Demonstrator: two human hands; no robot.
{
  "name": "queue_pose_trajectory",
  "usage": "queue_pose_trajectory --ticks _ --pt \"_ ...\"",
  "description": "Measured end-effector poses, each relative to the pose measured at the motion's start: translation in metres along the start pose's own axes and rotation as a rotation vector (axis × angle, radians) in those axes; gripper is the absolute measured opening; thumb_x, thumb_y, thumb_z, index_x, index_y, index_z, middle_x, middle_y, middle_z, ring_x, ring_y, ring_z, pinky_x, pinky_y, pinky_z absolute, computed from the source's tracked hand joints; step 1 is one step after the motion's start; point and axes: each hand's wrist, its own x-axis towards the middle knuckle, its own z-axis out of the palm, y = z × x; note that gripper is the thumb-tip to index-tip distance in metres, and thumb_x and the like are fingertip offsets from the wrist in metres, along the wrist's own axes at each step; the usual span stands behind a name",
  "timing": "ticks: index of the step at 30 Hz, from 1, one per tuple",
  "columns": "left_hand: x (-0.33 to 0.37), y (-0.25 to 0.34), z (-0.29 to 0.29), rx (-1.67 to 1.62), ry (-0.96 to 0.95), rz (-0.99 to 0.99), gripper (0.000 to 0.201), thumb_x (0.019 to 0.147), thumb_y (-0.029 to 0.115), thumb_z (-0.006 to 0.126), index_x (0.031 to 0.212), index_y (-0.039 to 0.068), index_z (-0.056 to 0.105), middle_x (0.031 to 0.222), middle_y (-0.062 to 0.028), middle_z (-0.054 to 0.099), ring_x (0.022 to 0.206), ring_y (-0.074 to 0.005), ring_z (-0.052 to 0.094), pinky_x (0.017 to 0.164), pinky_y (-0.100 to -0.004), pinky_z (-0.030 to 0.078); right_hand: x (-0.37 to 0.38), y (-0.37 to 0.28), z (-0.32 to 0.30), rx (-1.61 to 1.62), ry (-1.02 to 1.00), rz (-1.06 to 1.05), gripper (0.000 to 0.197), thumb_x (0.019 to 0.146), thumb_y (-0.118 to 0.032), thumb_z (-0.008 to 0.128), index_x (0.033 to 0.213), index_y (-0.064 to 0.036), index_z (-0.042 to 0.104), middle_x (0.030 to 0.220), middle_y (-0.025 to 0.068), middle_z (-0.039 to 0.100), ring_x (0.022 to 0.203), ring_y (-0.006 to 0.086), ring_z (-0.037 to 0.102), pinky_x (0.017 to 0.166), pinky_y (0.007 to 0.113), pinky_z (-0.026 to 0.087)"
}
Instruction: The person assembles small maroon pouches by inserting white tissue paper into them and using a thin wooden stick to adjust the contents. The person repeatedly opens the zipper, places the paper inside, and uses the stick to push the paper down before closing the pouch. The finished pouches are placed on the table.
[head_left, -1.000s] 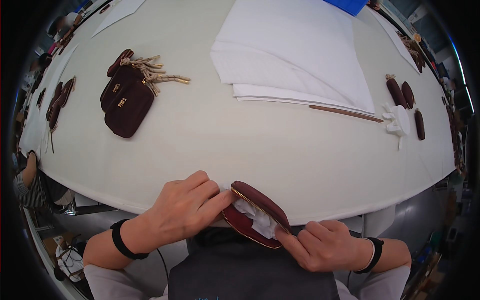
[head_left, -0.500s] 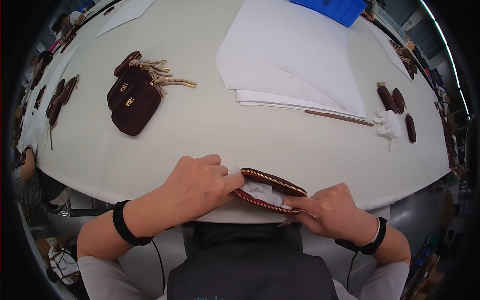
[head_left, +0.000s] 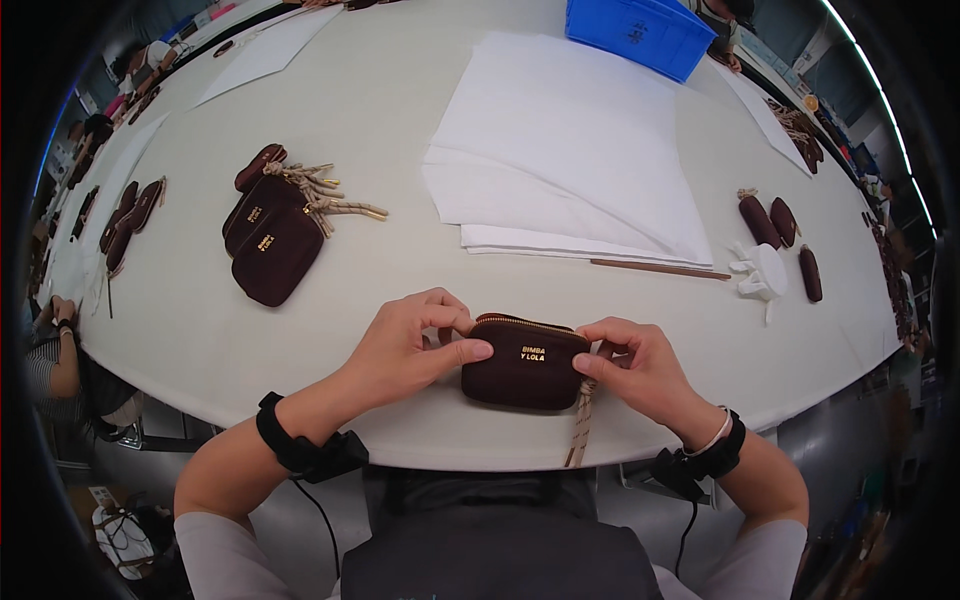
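A dark brown pouch point(head_left: 525, 375) with a gold zip along its top edge stands between my two hands near the table's front edge. My left hand point(head_left: 418, 335) pinches its left upper corner, thumb on the front face. At the right upper corner, my right hand point(head_left: 640, 368) grips it the same way, with the thumb in front. From that corner a beige cord point(head_left: 580, 425) hangs down toward the table edge. The front faces me and bears small gold lettering. What lies inside the pouch is hidden from here.
Several similar pouches point(head_left: 275, 262) with knotted beige cords lie to the left. White paper sheets point(head_left: 560, 150) cover the middle, with a thin brown stick point(head_left: 660, 269) before them. A blue bin point(head_left: 640, 35) stands behind. On the right are a white object point(head_left: 762, 272) and small brown pouches point(head_left: 758, 220).
The pouch has turned from gaping upward, white stuffing showing, to standing with its front toward me. My fingers have come out of its mouth and now hold its upper corners.
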Motion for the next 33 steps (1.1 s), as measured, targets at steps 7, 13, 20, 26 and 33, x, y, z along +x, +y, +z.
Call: queue_pose_trajectory --ticks 7,13,20,26,33 --pt "0.002 0.006 0.0 0.049 0.114 0.113 0.018 0.097 0.018 0.07 0.092 0.0 0.071 0.109 -0.003 0.058 0.078 -0.0079 0.056 0.065 -0.0226 0.045 0.007 -0.002 0.002 -0.023 -0.069 -0.006 0.021 0.095 -0.014 0.071 0.109 0.0025 0.068 0.082 -0.0029 0.061 0.065 0.0023 0.051 0.061 0.021 0.045" --pt "0.021 -0.011 0.004 0.114 0.035 -0.025 0.02 0.104 0.023 0.059 0.102 0.005 0.067 0.114 -0.0032 0.058 0.095 -0.01 0.056 0.077 -0.0268 0.048 0.008 -0.014 0.01 0.233 -0.168 0.193 0.02 0.101 -0.013 0.063 0.113 0.0019 0.064 0.086 0.0019 0.065 0.071 0.0054 0.061 0.067 0.022 0.055" --pt "0.015 0.036 0.026 -0.783 0.092 -0.239 0.063 0.096 0.021 0.071 0.15 0.012 0.039 0.131 -0.0102 0.058 0.12 -0.0204 0.057 0.105 -0.035 0.047 -0.002 -0.026 0.014 0.459 -0.249 0.129 0.024 0.103 -0.011 0.059 0.122 0.0047 0.059 0.103 0.009 0.07 0.087 0.014 0.071 0.079 0.027 0.059" --pt "0.01 0.034 -0.016 -0.676 -0.132 -0.435 0.078 0.092 0.024 0.077 0.155 0.013 0.032 0.136 -0.0105 0.055 0.123 -0.0204 0.056 0.105 -0.0365 0.046 0.018 0.004 -0.074 -0.727 0.222 -0.479 0.04 0.091 -0.008 0.071 0.129 -0.0031 0.061 0.118 0.0159 0.07 0.105 0.0299 0.068 0.088 0.038 0.056" --pt "-0.004 0.011 -0.028 -0.055 -0.256 -0.104 0.09 0.089 0.03 0.08 0.16 0.014 0.027 0.126 -0.0067 0.059 0.116 -0.0156 0.057 0.102 -0.0323 0.046 0.006 0.056 -0.139 -1.165 0.37 -0.217 0.036 0.086 -0.006 0.07 0.12 -0.0005 0.06 0.113 0.0174 0.064 0.107 0.0368 0.061 0.092 0.044 0.05"
